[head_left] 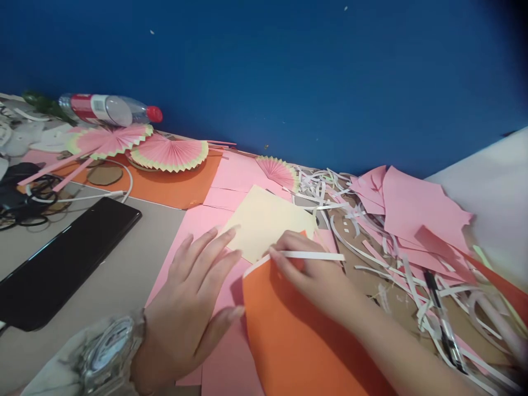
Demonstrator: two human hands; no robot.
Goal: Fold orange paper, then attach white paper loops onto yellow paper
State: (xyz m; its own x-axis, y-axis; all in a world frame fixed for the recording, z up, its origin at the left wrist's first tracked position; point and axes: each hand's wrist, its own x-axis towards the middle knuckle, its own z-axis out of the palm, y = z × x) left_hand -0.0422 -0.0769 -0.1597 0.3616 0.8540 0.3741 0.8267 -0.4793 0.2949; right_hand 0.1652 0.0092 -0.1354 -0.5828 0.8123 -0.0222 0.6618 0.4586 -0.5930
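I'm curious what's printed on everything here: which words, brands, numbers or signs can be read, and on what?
None can be read.
Red-and-white label on the plastic bottle: too small and blurred.
Wristwatch dial: markings too blurred.
Smartphone screen: dark, no text seen.
Orange paper: no writing seen.

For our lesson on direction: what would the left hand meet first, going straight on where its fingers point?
Probably the pale yellow sheet, which lies just ahead of the left hand, though the hand's height above it is unclear.
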